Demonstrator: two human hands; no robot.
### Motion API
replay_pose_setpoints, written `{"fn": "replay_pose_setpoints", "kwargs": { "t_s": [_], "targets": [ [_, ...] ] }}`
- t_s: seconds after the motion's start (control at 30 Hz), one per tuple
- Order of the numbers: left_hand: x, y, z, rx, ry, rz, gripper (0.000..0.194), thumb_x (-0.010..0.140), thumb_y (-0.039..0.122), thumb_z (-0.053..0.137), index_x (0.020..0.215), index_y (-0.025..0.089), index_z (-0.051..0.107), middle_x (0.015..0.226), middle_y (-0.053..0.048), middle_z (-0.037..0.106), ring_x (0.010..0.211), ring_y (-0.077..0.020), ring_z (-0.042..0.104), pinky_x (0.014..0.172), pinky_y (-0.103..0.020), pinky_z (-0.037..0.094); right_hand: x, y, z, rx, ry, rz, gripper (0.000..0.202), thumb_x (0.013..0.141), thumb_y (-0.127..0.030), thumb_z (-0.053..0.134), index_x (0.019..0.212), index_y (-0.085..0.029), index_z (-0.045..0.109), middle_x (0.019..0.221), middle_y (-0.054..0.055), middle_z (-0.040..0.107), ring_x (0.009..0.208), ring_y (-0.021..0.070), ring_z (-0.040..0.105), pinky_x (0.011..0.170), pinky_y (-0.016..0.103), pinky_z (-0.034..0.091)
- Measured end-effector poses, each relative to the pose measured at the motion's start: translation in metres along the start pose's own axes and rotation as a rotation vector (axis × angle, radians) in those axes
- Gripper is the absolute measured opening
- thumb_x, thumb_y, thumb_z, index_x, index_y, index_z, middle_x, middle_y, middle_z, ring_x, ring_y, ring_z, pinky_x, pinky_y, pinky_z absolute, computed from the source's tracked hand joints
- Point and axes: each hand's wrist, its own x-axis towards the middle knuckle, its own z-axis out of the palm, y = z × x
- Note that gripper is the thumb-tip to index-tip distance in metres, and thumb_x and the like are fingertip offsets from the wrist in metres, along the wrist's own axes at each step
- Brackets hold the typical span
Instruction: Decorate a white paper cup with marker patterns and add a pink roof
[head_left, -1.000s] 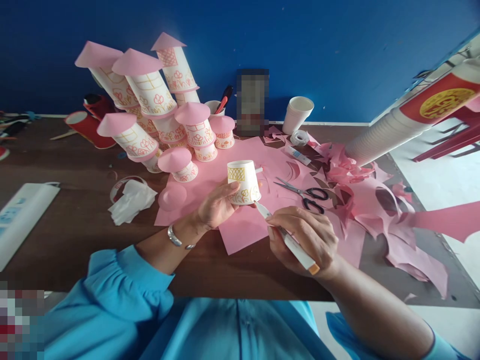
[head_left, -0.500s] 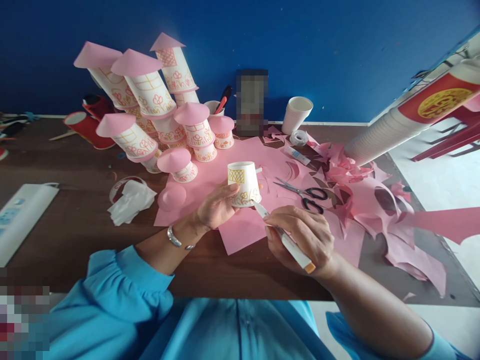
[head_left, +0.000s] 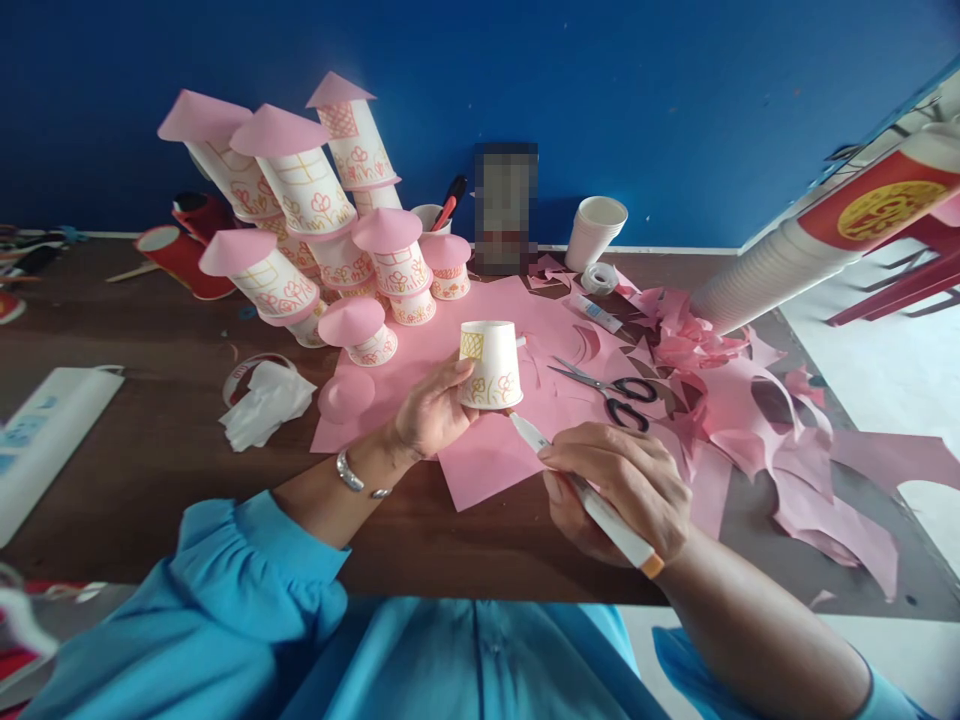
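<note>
A small white paper cup, upside down, bears a yellow lattice window and flowers drawn near its rim. My left hand is closed around its left side, over the pink paper. Between the fingers of my right hand is a white marker with an orange end. The marker's tip points up-left, close below the cup's lower rim; whether it touches cannot be made out. Black-handled scissors lie open on the paper behind my right hand.
Decorated cup towers with pink cone roofs stand at the back left. Pink scraps spread over the right side, below a long leaning stack of cups. A tape roll lies near white cups. Crumpled tissue is at left.
The cup has turned in my left hand, its lattice window now further left and more flowers facing me. My right hand and the marker have moved slightly right and down.
</note>
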Motion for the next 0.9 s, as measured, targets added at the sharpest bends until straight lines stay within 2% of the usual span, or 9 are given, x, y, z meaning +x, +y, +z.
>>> {"fn": "replay_pose_setpoints", "kwargs": {
  "t_s": [0.1,0.2,0.3,0.47,0.67,0.9],
  "targets": [
    [0.0017,-0.0004,-0.0038,-0.017,-0.033,-0.031,0.041,0.094,0.047,0.072,0.118,0.014,0.075,0.114,-0.015,0.082,0.094,-0.0282,0.079,0.084,-0.041,0.063,0.0002,-0.0002,-0.0008,0.002,-0.007,0.000,0.024,0.088,-0.002,0.065,0.105,-0.019,0.065,0.075,-0.001,0.074,0.061,0.0148,0.074,0.057,0.025,0.065],
    [0.0020,-0.0022,-0.0051,-0.016,-0.053,-0.038,0.049,0.093,0.050,0.073,0.126,0.013,0.073,0.119,-0.017,0.081,0.095,-0.0288,0.080,0.082,-0.038,0.062,-0.0007,-0.0003,-0.0011,0.008,-0.013,0.007,0.025,0.087,-0.002,0.065,0.106,-0.019,0.066,0.076,0.000,0.075,0.062,0.0152,0.074,0.058,0.026,0.066],
    [0.0005,-0.0048,-0.0044,0.015,-0.038,-0.015,0.052,0.088,0.053,0.081,0.123,0.014,0.074,0.113,-0.015,0.081,0.090,-0.0250,0.078,0.077,-0.034,0.061,-0.0019,0.0001,-0.0008,0.006,-0.024,0.012,0.025,0.087,-0.001,0.065,0.106,-0.018,0.065,0.077,0.000,0.075,0.063,0.0154,0.075,0.059,0.025,0.066],
    [-0.0021,-0.0049,-0.0026,0.047,0.058,-0.041,0.051,0.083,0.053,0.090,0.112,0.013,0.076,0.105,-0.010,0.079,0.087,-0.0212,0.076,0.075,-0.031,0.061,-0.0018,0.0008,0.0011,0.005,-0.043,0.001,0.024,0.090,0.000,0.064,0.106,-0.018,0.065,0.077,0.001,0.074,0.064,0.0151,0.075,0.060,0.026,0.066],
    [-0.0017,-0.0029,-0.0010,0.052,0.033,-0.045,0.049,0.086,0.051,0.085,0.117,0.015,0.074,0.107,-0.011,0.080,0.088,-0.0223,0.073,0.078,-0.034,0.060,-0.0012,0.0013,0.0024,-0.001,-0.056,0.014,0.026,0.087,0.001,0.065,0.105,-0.018,0.068,0.078,0.001,0.074,0.065,0.0163,0.076,0.060,0.026,0.066],
    [-0.0020,-0.0020,0.0006,0.057,0.023,-0.037,0.047,0.087,0.051,0.084,0.117,0.016,0.075,0.108,-0.011,0.079,0.091,-0.0227,0.072,0.081,-0.035,0.059,-0.0021,0.0017,0.0028,-0.025,-0.072,0.020,0.023,0.090,-0.002,0.064,0.106,-0.019,0.067,0.078,0.001,0.075,0.066,0.0158,0.075,0.059,0.026,0.065]
  ]
}}
